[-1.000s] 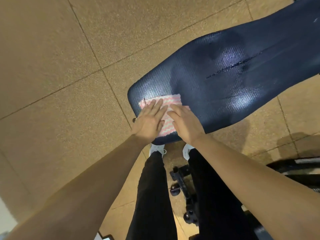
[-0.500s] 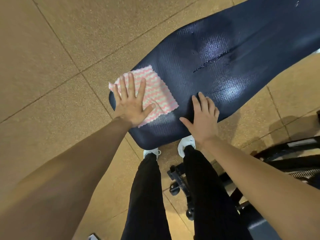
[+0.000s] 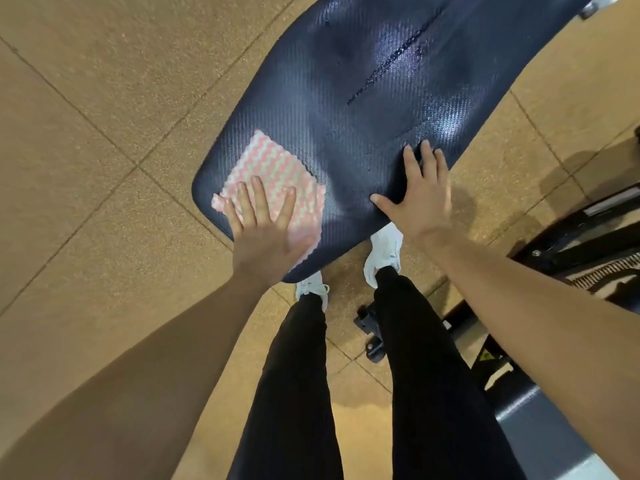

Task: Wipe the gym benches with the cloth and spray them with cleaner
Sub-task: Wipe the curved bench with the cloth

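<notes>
Navy woven-texture vinyl covers the bench pad (image 3: 363, 98), which fills the top of the head view, the only 1 given. The pink-and-white wavy-striped cloth (image 3: 277, 174) lies flat on the pad's rounded near end, under and just ahead of the left grip (image 3: 266, 237). That grip is spread, with the fingers straight and fanned and the palm down, pressing the cloth's near half. Nothing is pinched. The right grip (image 3: 420, 199) is flat too, fingers straight, thumb out toward the left grip. It rests on bare vinyl at the pad's edge, well to the right of the cloth and not touching it.

The pad's long axis runs from the left grip away ahead and to the right. Along that line, beyond both grips, a wet streak (image 3: 391, 71) glistens. The left grip is the 1 on the cloth, so I judge the coming stroke to be a push ahead-right along the axis toward that moisture, with the right grip bracing. Most of the pad's length looks yet to be wiped.

No spray bottle shows. Behind the grips, white shoes (image 3: 384, 251) stand on tan speckled floor tiles (image 3: 104, 98), with a black frame foot (image 3: 370, 337) beside the right leg.
</notes>
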A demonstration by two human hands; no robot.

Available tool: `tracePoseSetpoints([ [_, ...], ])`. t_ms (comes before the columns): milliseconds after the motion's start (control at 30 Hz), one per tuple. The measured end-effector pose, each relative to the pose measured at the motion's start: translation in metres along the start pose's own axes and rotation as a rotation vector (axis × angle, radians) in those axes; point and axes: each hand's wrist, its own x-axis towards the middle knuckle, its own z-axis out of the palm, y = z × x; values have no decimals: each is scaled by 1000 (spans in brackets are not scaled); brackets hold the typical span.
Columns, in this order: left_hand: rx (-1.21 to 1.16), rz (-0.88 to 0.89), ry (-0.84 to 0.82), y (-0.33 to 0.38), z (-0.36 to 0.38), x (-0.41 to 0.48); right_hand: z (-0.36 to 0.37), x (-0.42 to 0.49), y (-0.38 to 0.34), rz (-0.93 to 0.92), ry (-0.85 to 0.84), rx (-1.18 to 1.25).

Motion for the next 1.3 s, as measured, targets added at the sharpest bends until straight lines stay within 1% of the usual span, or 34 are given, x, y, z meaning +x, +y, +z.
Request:
tracePoseSetpoints([
  [100,2,35,-33,20,5,-17,2,-2,1,9,17,26],
  [267,55,275,-31,26,3,-4,9,-8,2,8,84,49],
  [333,66,304,-5,24,-6,13,10,-9,2,6,104,52],
  [400,62,250,53,21,-16,38,9,-8,3,3,120,48],
  [467,52,154,123,13,-27,67,8,-5,6,-8,134,56],
  [533,33,67,118,0,-38,100,6,-2,11,-4,149,74],
  [633,-15,-37,115,-16,-58,141,2,3,15,70,153,139],
  [700,-25,-56,108,-21,-67,156,0,6,18,129,151,190],
  [800,31,11,144,-18,-67,158,-5,13,27,209,171,268],
  [900,68,85,150,1,-61,150,-10,19,39,242,151,333],
  [1033,62,155,111,58,-49,136,-15,20,54,162,122,330],
  [1167,53,291,127,116,-35,111,-20,23,70,117,104,377],
  [1233,68,341,98,137,-29,99,-23,25,76,96,103,402],
  [1300,76,345,100,146,-25,93,-27,27,80,80,99,410],
])
